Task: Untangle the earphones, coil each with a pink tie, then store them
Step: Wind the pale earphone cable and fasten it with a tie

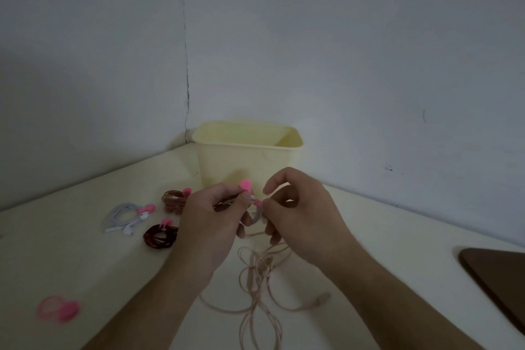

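My left hand [211,221] pinches a pink tie [246,186] and a white cable coil [255,214] above the table. My right hand [298,213] pinches the same white cable and the tie's other end, close against the left. A loose pinkish-beige earphone cable [255,278] lies tangled on the table below my hands. To the left lie three coiled earphones, each with a pink tie: a white one [125,217], a dark red one [160,236] and a brownish one [174,199].
A pale yellow bin [247,156] stands in the corner behind my hands. Spare pink ties [58,308] lie at the front left. A dark brown flat object [497,278] sits at the right edge. Walls close off the table's back.
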Demonstrator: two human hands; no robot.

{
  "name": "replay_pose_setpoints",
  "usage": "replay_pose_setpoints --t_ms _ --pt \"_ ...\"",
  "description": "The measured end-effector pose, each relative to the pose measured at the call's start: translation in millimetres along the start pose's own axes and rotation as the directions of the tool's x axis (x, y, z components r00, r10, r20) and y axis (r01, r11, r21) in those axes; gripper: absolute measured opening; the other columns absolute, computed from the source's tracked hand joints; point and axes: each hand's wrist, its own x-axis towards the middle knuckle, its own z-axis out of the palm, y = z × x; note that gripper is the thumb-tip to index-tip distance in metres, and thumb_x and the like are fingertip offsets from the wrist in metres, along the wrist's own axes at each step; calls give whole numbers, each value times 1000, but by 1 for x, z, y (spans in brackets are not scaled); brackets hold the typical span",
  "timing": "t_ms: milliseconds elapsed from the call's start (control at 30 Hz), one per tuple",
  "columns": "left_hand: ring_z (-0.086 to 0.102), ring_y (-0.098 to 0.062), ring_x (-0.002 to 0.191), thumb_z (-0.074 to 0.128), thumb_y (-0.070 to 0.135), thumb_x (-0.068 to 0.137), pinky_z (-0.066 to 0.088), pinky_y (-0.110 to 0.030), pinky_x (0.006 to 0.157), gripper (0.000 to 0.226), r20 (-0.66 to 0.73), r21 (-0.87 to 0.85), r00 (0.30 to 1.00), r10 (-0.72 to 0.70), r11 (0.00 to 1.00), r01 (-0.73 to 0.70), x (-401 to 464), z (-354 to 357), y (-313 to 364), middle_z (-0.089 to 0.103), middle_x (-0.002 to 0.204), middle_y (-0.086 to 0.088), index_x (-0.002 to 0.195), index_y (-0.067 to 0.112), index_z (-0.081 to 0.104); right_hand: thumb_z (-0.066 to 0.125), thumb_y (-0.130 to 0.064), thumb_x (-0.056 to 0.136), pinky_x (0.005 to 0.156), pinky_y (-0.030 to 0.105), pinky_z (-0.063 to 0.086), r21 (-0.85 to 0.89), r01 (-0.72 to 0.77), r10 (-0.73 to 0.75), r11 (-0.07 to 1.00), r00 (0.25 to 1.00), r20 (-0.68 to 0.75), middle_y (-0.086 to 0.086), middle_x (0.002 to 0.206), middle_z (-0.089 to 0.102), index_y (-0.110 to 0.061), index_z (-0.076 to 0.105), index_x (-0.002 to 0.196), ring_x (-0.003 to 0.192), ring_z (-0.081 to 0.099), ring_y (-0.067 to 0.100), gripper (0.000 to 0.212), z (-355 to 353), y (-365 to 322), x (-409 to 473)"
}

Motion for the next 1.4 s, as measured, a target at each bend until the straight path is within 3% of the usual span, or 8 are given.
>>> replay_pose_setpoints --t_ms 200,367,633,833,967,1167,1300,1400 --pt "54 -16 48 68 11 98 47 -26 49 18 51 51 997 65 996 -67 -3 2 4 65 58 -7 91 21 81 73 1 94 76 44 66 234 -30 7 972 995 99 15 78 78 -7 77 93 75 79 33 9 -10 0 2" --pt "56 -19 49 69 15 98 48 -33 49 22 127 97 988 84 991 -97 -5 3 3 66 61 -11 86 29 80 77 -19 97 60 36 58 35 56 -57 998 998 22 4 72 77 -19 74 82 64 76 22 15 -11 6 4" --pt "59 -10 49 67 17 100 46 -29 51 19 192 165 978 75 980 -108 -9 4 4 68 61 4 85 22 78 77 -26 95 66 42 62 -117 101 -109 988 992 -68 -4 72 75 -26 66 82 65 72 14 17 -8 11 3" --pt "59 -18 52 66 15 100 50 -36 53 24 206 153 977 50 985 -83 -8 4 3 67 61 -5 84 28 79 75 -24 96 59 34 55 -15 24 -25 1000 998 -50 0 71 76 -25 64 95 58 70 15 11 -9 11 4" --pt "58 -12 49 68 10 99 47 -29 50 20 174 120 983 56 990 -78 -9 5 5 67 61 2 84 19 79 73 -12 93 53 30 47 126 -31 36 992 999 -39 3 61 72 -14 66 92 48 61 17 8 -11 10 4" --pt "64 -12 57 67 14 99 50 -26 54 19 226 215 968 111 963 -161 -14 6 4 71 67 4 88 24 78 71 1 89 56 39 52 351 -128 139 928 990 -6 23 67 71 1 74 86 56 60 34 4 -10 11 5" --pt "64 -13 58 67 12 99 51 -28 54 19 209 194 974 92 972 -134 -13 6 2 72 69 3 85 22 76 72 0 95 65 44 54 377 -149 118 914 988 103 26 75 72 4 73 97 65 62 37 4 -12 13 8" --pt "61 -12 52 67 10 98 50 -28 51 18 182 150 980 76 983 -105 -10 4 4 69 64 1 85 18 76 76 0 92 64 33 56 252 -86 59 964 992 112 15 73 69 -4 74 102 63 64 25 11 -16 13 9"
